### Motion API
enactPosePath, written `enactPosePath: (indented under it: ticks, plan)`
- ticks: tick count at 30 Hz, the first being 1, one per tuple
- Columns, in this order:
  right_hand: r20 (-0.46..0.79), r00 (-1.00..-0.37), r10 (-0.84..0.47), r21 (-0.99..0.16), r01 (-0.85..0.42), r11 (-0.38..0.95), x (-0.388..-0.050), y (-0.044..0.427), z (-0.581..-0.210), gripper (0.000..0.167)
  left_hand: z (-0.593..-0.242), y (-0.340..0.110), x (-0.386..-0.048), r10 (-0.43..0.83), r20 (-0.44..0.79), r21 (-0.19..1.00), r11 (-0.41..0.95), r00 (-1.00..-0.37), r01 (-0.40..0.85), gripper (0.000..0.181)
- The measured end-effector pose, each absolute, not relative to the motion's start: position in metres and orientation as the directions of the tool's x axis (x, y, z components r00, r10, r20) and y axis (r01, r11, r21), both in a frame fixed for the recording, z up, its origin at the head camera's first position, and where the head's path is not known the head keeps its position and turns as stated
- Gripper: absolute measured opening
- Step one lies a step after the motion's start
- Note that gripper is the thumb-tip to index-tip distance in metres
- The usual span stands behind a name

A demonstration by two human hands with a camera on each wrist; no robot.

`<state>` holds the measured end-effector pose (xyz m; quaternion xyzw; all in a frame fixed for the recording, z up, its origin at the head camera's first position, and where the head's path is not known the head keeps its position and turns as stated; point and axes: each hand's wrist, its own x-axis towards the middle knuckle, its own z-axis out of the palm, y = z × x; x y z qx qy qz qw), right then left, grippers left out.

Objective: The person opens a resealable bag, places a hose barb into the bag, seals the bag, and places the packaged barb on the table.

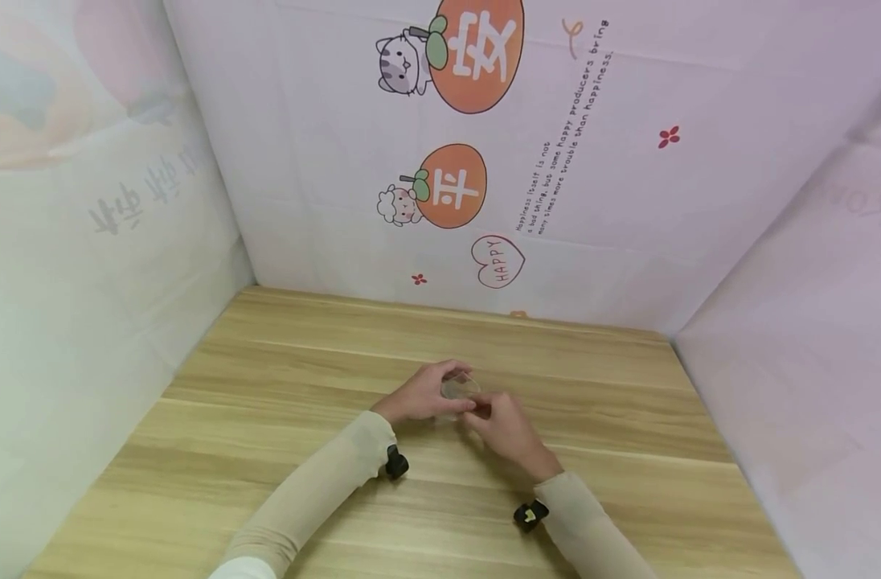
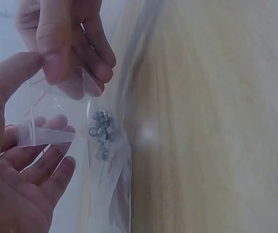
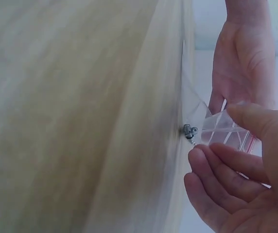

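Observation:
A clear plastic zip bag [image 1: 460,388] with a red line along its mouth is between both hands, above the wooden table. Small silver metal pieces [image 2: 102,128], apparently screws or nuts, lie bunched low inside it. The left hand [image 1: 420,392] holds the mouth of the bag, thumb on one side and fingers on the other. From the opposite side the right hand [image 1: 507,426] pinches the edge of the bag between thumb and fingers. In the right wrist view the metal pieces [image 3: 189,131] sit just beyond the right fingertips, close to the tabletop.
A wood-grain table [image 1: 303,370] spreads beneath the hands. White printed sheets form a back wall [image 1: 325,161], a left wall [image 1: 108,265] and a right wall [image 1: 809,338] around it. Black wrist cameras are strapped over both sleeves.

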<state>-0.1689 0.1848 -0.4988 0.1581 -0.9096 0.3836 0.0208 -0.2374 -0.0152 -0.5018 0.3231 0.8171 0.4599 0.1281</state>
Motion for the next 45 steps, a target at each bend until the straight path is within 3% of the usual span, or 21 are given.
enactPosePath:
  ticks: [7, 20, 38, 45]
  plan:
    - [0.206, -0.943, -0.262, -0.701, -0.329, 0.633, -0.174, 0.188, -0.503, 0.016, -0.5, -0.022, -0.235, 0.613, 0.061, 0.847, 0.385, -0.787, 0.365, 0.072]
    - [0.167, -0.961, -0.219, -0.706, -0.271, 0.654, -0.182, 0.185, -0.498, 0.015, -0.509, -0.045, -0.24, 0.529, 0.115, 0.921, 0.261, -0.841, 0.29, 0.029]
    - [0.155, -0.952, -0.263, -0.771, -0.283, 0.571, -0.19, 0.191, -0.492, 0.013, -0.51, -0.06, -0.231, 0.35, 0.171, 0.953, 0.177, -0.921, 0.244, 0.022]
    - [0.231, -0.932, -0.279, -0.77, -0.35, 0.533, -0.191, 0.199, -0.48, 0.012, -0.501, -0.06, -0.228, 0.323, 0.219, 0.959, 0.102, -0.921, 0.264, 0.019]
